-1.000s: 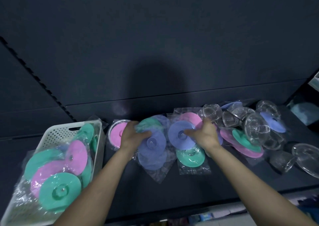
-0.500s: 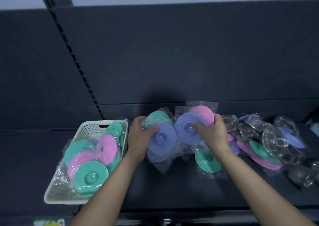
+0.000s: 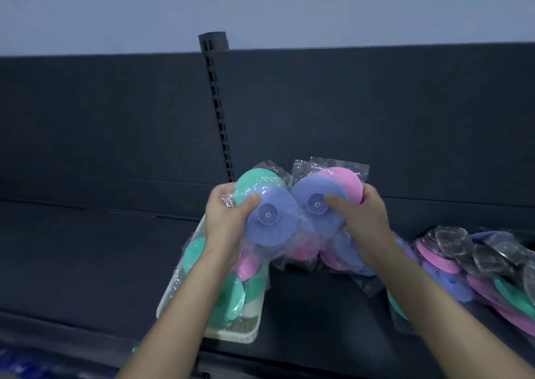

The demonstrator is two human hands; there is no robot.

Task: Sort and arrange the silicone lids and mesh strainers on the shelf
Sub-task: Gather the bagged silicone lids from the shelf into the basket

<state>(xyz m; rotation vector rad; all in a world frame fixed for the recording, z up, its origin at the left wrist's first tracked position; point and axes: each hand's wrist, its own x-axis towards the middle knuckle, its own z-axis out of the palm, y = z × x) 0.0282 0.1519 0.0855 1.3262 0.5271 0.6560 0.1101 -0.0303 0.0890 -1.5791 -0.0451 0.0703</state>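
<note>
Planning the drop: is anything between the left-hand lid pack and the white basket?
Nothing separate shows; only the left hand and forearm lie under the lid pack, and the white basket holds bagged lids.

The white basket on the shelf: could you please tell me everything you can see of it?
The white basket looks like plastic, rectangular with rounded corners and small perforations in its walls. It sits upright on the dark shelf, near its front edge, holding teal and pink lids in clear bags. The left forearm crosses in front of it, hiding much of it.
</note>
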